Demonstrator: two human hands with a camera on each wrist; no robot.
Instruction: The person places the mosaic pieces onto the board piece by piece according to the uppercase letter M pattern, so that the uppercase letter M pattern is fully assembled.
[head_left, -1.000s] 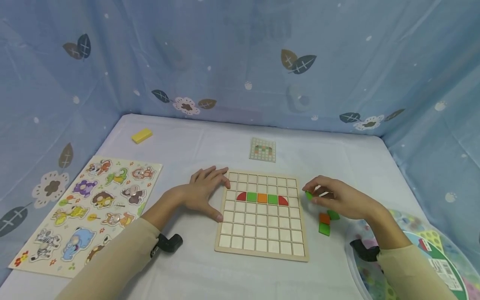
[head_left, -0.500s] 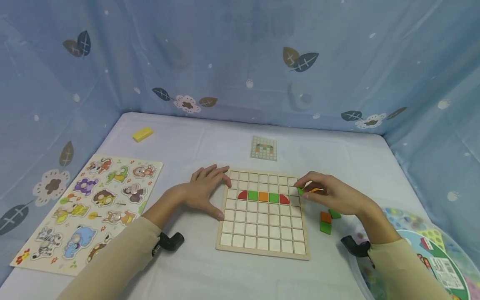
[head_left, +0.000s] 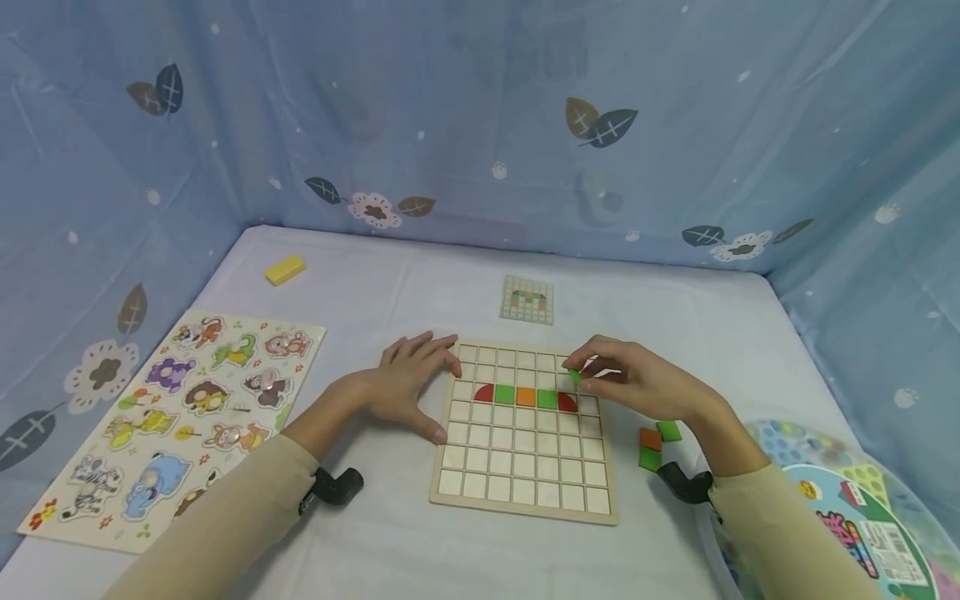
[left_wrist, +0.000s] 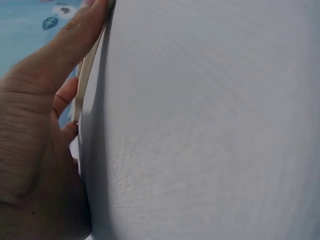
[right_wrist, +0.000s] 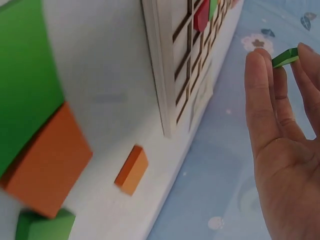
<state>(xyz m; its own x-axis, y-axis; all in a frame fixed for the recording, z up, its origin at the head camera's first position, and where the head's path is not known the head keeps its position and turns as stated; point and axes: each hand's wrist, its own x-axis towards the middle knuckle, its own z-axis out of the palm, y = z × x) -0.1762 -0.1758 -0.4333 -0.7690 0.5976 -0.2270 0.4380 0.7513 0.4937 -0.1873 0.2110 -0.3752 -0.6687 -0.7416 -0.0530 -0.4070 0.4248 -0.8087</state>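
My left hand (head_left: 408,383) rests by the left edge of a wooden grid board (head_left: 522,507), thumb and fingertips touching its rim; the left wrist view shows the thumb (left_wrist: 65,45) along that edge. On the board lies one row of tiles: a red quarter-round at each end, two green squares and an orange square (head_left: 526,397) in the middle. My right hand (head_left: 637,375) pinches a small green tile (right_wrist: 286,58) between thumb and fingers, over the board's upper right squares. Beside the board are an orange tile (head_left: 650,438) and two green tiles (head_left: 669,431).
A pattern card (head_left: 527,300) lies behind the board. An animal puzzle (head_left: 240,408) is at left, a yellow block (head_left: 285,270) at back left. A clear round lidded tub (head_left: 780,442) stands at right. Another orange tile (right_wrist: 131,170) shows in the right wrist view.
My right hand has moved left with the green tile, from beside the board's right edge to over its upper right squares. My left hand has stayed in place.
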